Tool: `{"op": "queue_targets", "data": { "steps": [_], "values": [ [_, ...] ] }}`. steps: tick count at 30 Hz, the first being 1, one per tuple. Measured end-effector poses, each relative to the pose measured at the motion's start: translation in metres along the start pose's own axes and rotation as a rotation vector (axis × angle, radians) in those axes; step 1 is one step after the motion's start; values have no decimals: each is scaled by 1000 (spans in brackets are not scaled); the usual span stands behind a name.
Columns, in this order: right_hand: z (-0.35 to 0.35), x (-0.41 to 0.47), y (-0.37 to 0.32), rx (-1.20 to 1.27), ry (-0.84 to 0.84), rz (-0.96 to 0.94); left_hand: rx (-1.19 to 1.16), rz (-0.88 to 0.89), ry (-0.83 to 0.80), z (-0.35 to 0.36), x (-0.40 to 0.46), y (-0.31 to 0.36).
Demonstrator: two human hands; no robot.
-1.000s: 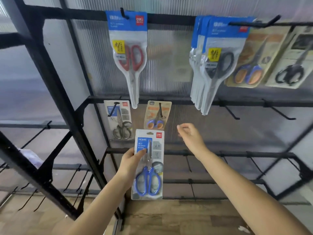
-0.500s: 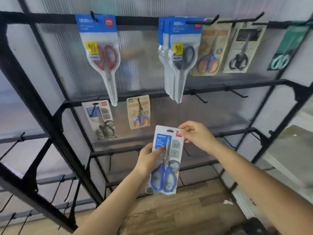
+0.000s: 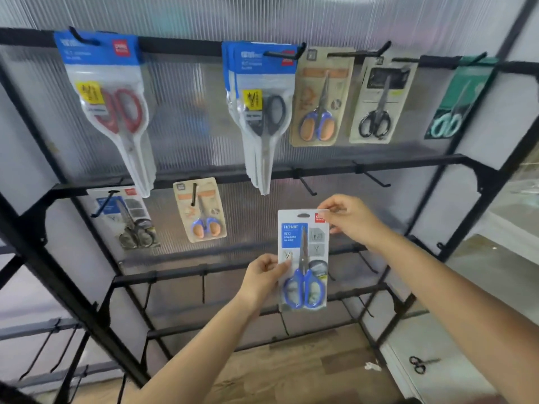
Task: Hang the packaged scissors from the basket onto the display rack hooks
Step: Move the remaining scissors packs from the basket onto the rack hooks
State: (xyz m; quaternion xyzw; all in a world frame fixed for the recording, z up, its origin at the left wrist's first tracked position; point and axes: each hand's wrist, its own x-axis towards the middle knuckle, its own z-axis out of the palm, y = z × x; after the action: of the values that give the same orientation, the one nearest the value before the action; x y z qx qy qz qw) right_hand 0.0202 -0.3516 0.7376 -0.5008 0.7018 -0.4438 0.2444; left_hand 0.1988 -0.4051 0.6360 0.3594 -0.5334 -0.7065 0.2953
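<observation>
A packaged pair of blue-handled scissors [image 3: 304, 258] is held upright in front of the black display rack [image 3: 379, 164]. My left hand [image 3: 264, 277] pinches its left edge at mid height. My right hand [image 3: 348, 218] pinches its top right corner beside the hang hole. The pack sits just below two bare hooks [image 3: 306, 185] on the second rail. Other packs hang on the rack: red-handled scissors [image 3: 116, 112], a stack of black-handled ones [image 3: 262, 112], and an orange-and-blue pair [image 3: 318, 97]. The basket is out of view.
More packs hang at the top right [image 3: 379, 97] and on the second rail at left [image 3: 201, 211]. Lower rails carry bare hooks [image 3: 204, 284]. A white ledge [image 3: 437, 360] with small loose scissors [image 3: 418, 365] lies at the lower right. Wood floor shows below.
My right hand came in and took the pack's top right corner. The pack rose and shifted right toward the second rail's bare hooks. The view swung to the right.
</observation>
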Motion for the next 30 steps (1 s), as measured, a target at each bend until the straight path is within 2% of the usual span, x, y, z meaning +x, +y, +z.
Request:
{"op": "queue_targets", "data": {
  "steps": [20,27,30],
  "values": [
    [-36,75,42,47,8,-92,75,55,206,47,57,8],
    [-28,99,50,-63,16,-179,101,31,280,48,81,2],
    [-22,111,50,-86,60,-243,195,-1,361,43,100,8]
  ]
}}
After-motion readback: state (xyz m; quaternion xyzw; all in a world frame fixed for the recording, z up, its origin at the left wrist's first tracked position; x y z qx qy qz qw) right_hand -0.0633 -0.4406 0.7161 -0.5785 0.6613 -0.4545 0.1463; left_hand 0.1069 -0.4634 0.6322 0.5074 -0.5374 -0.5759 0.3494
